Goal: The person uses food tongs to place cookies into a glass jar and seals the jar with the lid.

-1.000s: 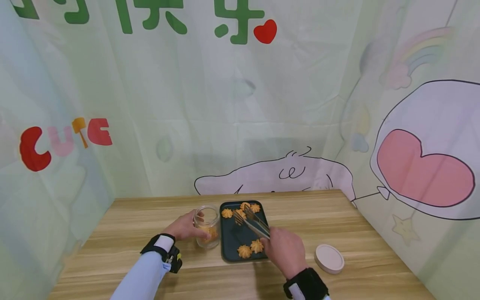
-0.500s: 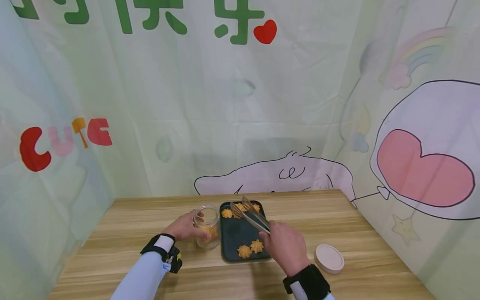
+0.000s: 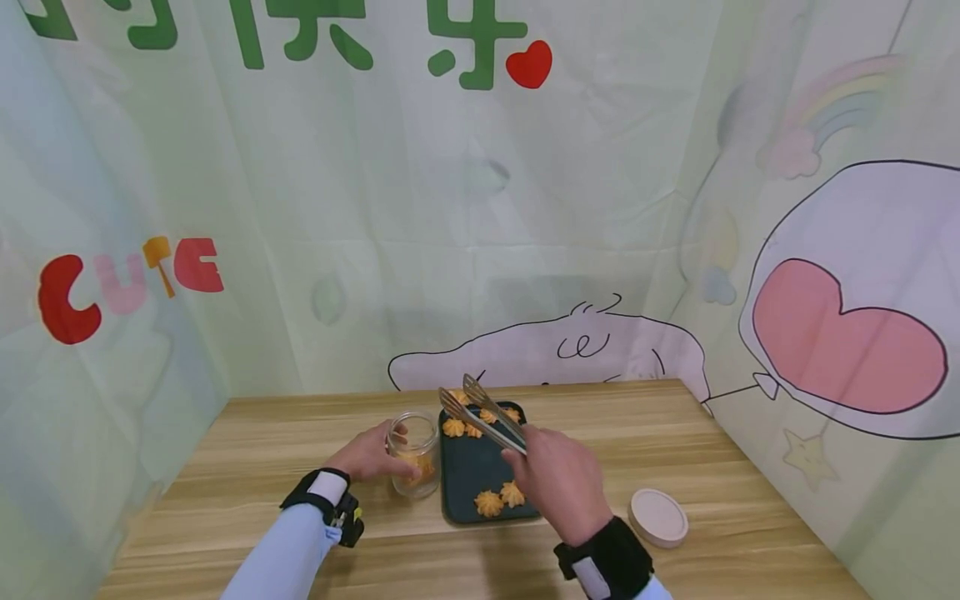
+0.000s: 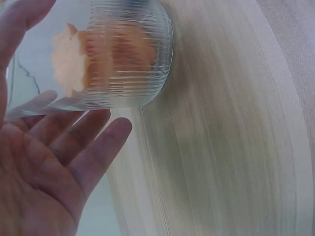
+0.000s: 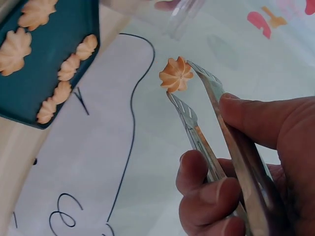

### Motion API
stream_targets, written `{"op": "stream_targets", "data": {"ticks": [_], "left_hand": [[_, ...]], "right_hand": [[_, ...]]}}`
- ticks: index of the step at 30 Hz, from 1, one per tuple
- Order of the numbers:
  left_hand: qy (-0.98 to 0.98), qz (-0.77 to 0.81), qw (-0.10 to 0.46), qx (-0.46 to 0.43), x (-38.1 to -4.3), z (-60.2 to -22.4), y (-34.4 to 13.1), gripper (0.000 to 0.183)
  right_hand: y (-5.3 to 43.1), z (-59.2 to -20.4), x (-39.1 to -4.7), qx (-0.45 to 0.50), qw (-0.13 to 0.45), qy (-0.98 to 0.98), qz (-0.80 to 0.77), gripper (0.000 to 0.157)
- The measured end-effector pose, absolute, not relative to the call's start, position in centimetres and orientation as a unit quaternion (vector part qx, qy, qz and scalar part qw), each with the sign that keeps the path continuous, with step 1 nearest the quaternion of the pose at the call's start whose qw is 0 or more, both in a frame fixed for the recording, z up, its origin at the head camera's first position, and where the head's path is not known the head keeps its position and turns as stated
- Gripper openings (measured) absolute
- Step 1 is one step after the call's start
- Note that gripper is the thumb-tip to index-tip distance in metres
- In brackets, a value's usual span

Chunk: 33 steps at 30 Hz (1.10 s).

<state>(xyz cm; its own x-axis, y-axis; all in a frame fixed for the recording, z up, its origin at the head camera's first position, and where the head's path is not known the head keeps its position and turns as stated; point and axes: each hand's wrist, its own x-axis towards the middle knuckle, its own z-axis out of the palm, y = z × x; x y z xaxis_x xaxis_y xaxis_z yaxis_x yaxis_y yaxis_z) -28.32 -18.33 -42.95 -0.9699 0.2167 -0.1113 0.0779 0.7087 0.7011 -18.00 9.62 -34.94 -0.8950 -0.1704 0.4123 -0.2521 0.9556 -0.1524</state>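
Note:
My left hand [image 3: 367,454] grips a clear glass jar [image 3: 425,490], which stands upright and lidless at the left side of the tray. Star-shaped cookies [image 4: 71,61] lie in its lower part. My right hand [image 3: 562,483] squeezes metal tongs [image 3: 491,425]. Between the tong tips, one star-shaped cookie [image 5: 176,74] is pinched, raised above the far left end of the dark tray [image 3: 480,467]. On that tray, several cookies [image 5: 69,68] sit in a row along the far end. Two more cookies [image 3: 489,502] lie side by side near its front edge.
A round white lid [image 3: 658,517] lies on the wooden table [image 3: 315,425], to the right of my right hand. Behind the table's far edge hangs a printed curtain [image 3: 337,208], and more of it closes in both sides.
The tongs have risen from the far end of the tray and shifted left, bringing a cookie up with them. My left hand and the jar have kept their place.

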Motion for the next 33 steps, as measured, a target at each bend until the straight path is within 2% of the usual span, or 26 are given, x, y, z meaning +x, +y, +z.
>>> {"op": "stream_targets", "data": {"ticks": [7,18,27,33], "left_hand": [[0.919,0.375,0.092,0.080,-28.3,-42.9,-18.2,0.078],[0.917,0.379,0.091,0.083,-28.3,-42.8,-18.1,0.079],[0.914,0.386,0.096,0.075,-28.2,-42.9,-18.2,0.086],[0.916,0.383,0.093,0.079,-28.4,-43.1,-18.3,0.081]], "right_hand": [[8.7,-34.4,-17.6,0.135,0.234,-0.958,0.092,0.030],[7.4,-34.2,-17.2,0.169,0.230,-0.954,0.093,0.033],[7.4,-34.5,-16.9,0.171,0.193,-0.961,0.095,0.040],[7.7,-34.5,-17.0,0.161,0.187,-0.962,0.114,0.041]]}}
